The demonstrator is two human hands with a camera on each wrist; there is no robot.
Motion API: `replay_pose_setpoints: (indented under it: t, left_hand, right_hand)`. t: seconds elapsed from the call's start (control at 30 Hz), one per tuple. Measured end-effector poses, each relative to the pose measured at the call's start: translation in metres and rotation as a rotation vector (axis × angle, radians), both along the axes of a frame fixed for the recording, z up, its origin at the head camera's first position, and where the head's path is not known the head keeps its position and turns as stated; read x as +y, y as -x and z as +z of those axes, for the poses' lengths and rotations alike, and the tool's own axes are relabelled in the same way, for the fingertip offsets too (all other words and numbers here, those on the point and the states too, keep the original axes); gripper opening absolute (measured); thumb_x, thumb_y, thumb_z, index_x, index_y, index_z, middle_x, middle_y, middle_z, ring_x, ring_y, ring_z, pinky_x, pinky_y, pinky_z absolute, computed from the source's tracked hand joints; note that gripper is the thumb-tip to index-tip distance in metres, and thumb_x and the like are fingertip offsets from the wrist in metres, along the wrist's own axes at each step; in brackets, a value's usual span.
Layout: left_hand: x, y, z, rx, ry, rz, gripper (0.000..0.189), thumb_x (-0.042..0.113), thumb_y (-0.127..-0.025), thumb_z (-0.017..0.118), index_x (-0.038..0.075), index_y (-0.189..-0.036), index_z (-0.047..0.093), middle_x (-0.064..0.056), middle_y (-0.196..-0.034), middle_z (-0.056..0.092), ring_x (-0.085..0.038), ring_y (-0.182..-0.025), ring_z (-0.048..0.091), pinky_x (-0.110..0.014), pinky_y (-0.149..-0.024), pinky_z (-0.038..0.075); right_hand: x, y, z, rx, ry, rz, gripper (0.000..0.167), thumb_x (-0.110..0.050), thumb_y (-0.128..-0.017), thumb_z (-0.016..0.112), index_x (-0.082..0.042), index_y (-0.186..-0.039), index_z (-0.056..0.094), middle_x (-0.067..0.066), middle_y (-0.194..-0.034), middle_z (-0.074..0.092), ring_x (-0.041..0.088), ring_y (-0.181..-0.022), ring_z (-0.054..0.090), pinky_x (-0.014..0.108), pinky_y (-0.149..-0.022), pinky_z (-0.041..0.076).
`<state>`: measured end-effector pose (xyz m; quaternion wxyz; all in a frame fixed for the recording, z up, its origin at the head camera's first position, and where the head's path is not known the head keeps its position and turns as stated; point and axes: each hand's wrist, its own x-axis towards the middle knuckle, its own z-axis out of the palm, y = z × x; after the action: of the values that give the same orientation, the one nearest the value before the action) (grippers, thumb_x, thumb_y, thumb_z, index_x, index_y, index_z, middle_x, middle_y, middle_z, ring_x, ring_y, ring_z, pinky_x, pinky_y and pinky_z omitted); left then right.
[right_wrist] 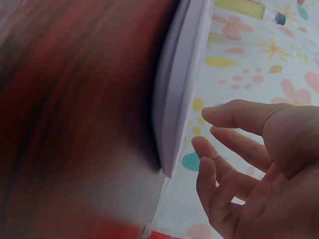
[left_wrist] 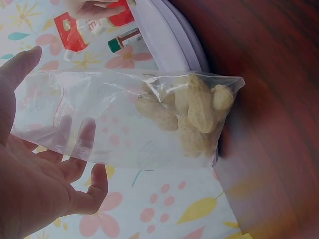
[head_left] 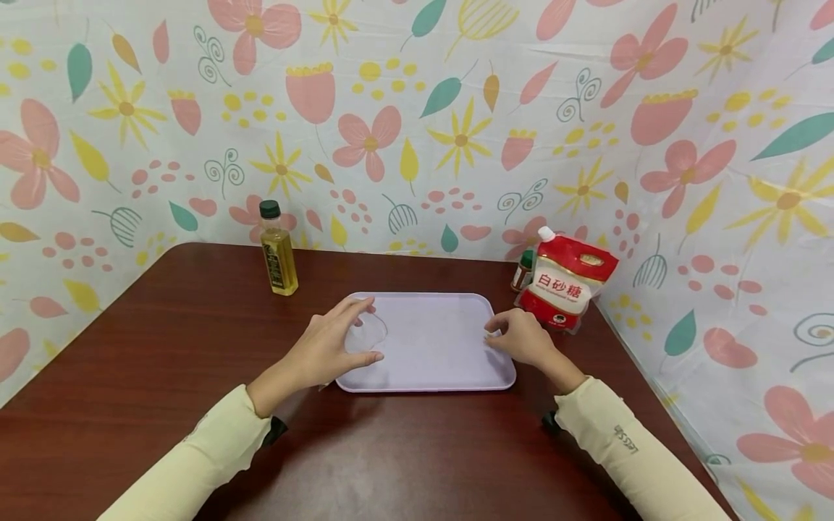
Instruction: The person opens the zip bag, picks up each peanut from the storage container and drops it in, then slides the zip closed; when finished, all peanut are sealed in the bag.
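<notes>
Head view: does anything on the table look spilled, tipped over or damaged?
Nothing stands out. The oil bottle stands upright with its cap on, the red sugar pouch sits upright near the table's back right corner, and the lilac tray lies flat. The left hand holds a clear bag of peanuts; no peanuts lie loose.

I counted one tray [head_left: 456, 369], one oil bottle [head_left: 279, 250], one small green-capped bottle [head_left: 523, 270], one red sugar pouch [head_left: 568, 284], and one clear bag [left_wrist: 114, 119] holding several peanuts [left_wrist: 192, 117]; exact number unclear.
</notes>
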<state>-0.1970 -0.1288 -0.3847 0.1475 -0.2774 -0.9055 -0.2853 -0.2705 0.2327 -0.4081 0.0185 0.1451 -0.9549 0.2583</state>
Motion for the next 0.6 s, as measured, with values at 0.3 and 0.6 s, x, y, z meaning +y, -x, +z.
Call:
replay_pose_setpoints:
  t: [0.3, 0.6]
  left_hand:
    - [0.0015, 0.0014, -0.0009, -0.009, 0.000, -0.005, 0.085, 0.040, -0.080, 0.083, 0.009, -0.148, 0.044, 0.003, -0.132, 0.053, -0.015, -0.109, 0.060, -0.046, -0.080, 0.037]
    - [0.0034, 0.0030, -0.0007, 0.005, 0.009, -0.001, 0.084, 0.041, -0.079, 0.083, 0.009, -0.148, 0.045, 0.003, -0.132, 0.053, -0.014, -0.107, 0.060, -0.046, -0.079, 0.038]
  right_hand:
    - [0.0063, 0.0040, -0.0059, -0.040, -0.081, -0.045, 0.018, -0.018, -0.083, 0.079, -0.009, -0.099, 0.078, 0.006, -0.090, 0.072, 0.017, -0.069, 0.061, 0.036, -0.058, 0.053]
    - [0.0044, 0.0075, -0.0081, -0.041, -0.152, -0.024, 0.010, -0.019, -0.085, 0.078, -0.013, -0.092, 0.079, 0.001, -0.085, 0.071, 0.015, -0.063, 0.060, 0.035, -0.055, 0.051]
